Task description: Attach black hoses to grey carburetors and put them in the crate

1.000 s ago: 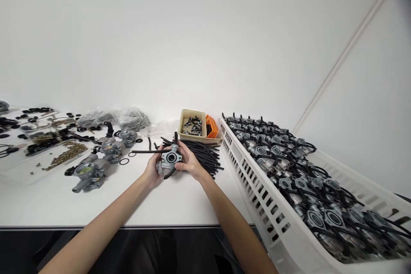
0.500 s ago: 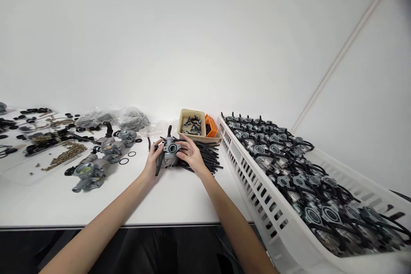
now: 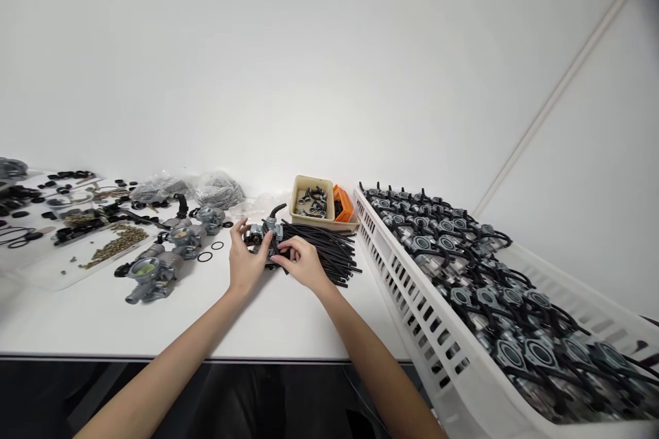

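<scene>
A grey metal carburetor (image 3: 270, 225) with a black hose stub on top is held just above the white table. My left hand (image 3: 247, 264) is wrapped round its left side, the thumb across the front. My right hand (image 3: 303, 264) has its thumb and fingers pinched together at the carburetor's lower right, on what looks like a short black hose; the fingers partly hide it. Behind my right hand a fanned pile of black hoses (image 3: 332, 247) lies on the table.
Three carburetors (image 3: 149, 274) stand at left, beside two black rings (image 3: 204, 256) and a clear tray of brass parts (image 3: 116, 243). Behind are a beige bin (image 3: 313, 219) and an orange basket (image 3: 344, 204). A white crate (image 3: 437, 329) full of carburetors stands at right.
The carburetor has been turned, so its round opening no longer faces me. My right hand has moved from its right side to a pinch at its lower front. The view has shifted slightly.
</scene>
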A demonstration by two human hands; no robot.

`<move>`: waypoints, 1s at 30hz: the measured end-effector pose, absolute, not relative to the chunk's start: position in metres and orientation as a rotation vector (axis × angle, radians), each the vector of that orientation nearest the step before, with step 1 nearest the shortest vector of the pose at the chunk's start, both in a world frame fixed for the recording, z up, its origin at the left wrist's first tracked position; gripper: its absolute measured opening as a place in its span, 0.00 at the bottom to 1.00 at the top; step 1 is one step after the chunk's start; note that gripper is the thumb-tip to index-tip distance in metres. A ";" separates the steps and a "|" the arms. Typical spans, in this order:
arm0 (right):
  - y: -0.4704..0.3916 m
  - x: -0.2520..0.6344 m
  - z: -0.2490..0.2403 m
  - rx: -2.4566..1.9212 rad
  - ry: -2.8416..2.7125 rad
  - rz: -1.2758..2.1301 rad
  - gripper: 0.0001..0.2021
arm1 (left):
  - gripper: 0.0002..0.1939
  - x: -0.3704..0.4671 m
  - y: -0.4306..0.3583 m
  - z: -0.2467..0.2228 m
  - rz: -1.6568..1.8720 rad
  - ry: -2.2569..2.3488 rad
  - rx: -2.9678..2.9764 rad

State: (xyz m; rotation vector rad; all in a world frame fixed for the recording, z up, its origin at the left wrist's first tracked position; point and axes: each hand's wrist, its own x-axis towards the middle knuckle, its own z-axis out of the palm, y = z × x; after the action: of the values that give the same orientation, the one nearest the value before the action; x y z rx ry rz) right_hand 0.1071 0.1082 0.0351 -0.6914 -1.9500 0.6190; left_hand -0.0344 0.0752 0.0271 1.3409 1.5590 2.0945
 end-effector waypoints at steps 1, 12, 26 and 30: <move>0.108 0.108 0.035 -0.692 -1.969 0.582 0.11 | 0.32 -0.034 0.075 0.027 2.099 1.556 1.357; 0.105 0.108 0.034 -0.809 -2.059 0.289 0.11 | 0.29 -0.032 0.076 0.027 2.068 1.617 1.394; 0.114 0.105 0.021 -0.661 -1.847 0.634 0.08 | 0.29 -0.034 0.076 0.027 2.085 1.520 1.298; 0.112 0.105 0.023 -0.647 -1.837 0.644 0.07 | 0.28 -0.034 0.076 0.027 2.071 1.519 1.314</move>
State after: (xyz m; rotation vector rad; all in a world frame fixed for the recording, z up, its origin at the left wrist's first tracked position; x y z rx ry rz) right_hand 0.1053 0.1115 0.0229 -0.6466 -1.8372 0.6439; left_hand -0.0338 0.0759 0.0275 1.3142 1.5195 2.0712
